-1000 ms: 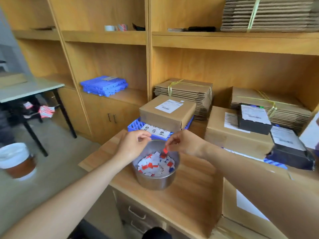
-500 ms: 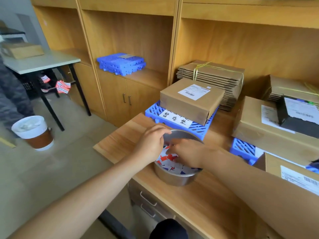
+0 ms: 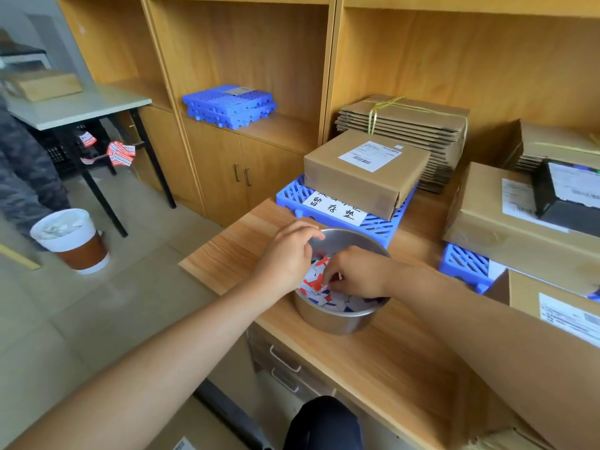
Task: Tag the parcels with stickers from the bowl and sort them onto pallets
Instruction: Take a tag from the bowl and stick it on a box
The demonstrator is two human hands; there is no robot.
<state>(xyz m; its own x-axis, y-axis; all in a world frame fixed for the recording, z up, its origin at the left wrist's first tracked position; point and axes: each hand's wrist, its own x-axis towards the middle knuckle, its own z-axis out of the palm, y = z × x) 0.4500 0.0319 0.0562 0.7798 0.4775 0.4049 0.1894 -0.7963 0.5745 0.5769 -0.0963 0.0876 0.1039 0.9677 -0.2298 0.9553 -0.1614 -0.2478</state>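
Note:
A metal bowl (image 3: 331, 318) of red, blue and white stickers (image 3: 314, 278) stands on the wooden desk (image 3: 389, 368). My left hand (image 3: 287, 256) curls over the bowl's left rim. Inside the bowl, my right hand (image 3: 357, 274) pinches at a sticker among the pile. Behind the bowl a brown parcel (image 3: 367, 172) with a white label lies on a blue pallet (image 3: 386, 224) that carries a handwritten sign. To the right, a second blue pallet (image 3: 464, 264) bears a larger brown parcel (image 3: 487, 219) with a black parcel (image 3: 568, 196) on top.
Another brown box (image 3: 552, 306) sits at the desk's right edge. Tied bundles of flat cardboard (image 3: 409, 125) and spare blue pallets (image 3: 229, 105) fill the shelves. On the floor at left stand a waste bin (image 3: 69, 238) and a grey table (image 3: 81, 107), beside a person (image 3: 22, 164).
My right hand went from above the bowl, holding a red sticker, down into the stickers. My left hand dropped onto the rim. The view has tilted down and moved closer.

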